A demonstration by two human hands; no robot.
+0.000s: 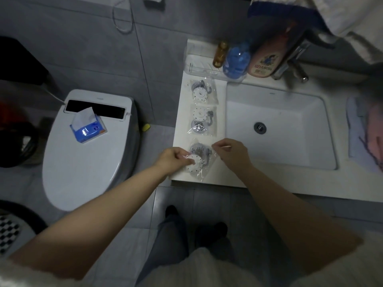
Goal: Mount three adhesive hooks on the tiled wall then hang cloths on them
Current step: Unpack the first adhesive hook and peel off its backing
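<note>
The left hand (173,160) has its grip closed on the near hook packet (200,160), thumb and fingers pinching the white round disc through the clear plastic. The right hand (233,152) pinches the packet's right edge between thumb and curled fingers, pulling the film taut. Inside the bag lie the white dotted disc, a clear round base and a grey hook. The packet sits on the white surface (180,129) at its near left corner, just left of the sink basin (290,125).

Beyond it, in a row running away, lie the middle hook packet (202,121) and the far hook packet (203,92), each a sealed clear bag holding the same parts. Past them stands a clear tray (196,61) with an amber bottle (220,53), a blue bottle (237,61) and a pink bottle (267,61) beside it.

Both forearms reach in from the near side, bare, converging on the packet. Cloths (366,129) lie folded on the surface right of the basin. To the left, a tissue pack (89,127) rests on the closed toilet lid (87,162).
</note>
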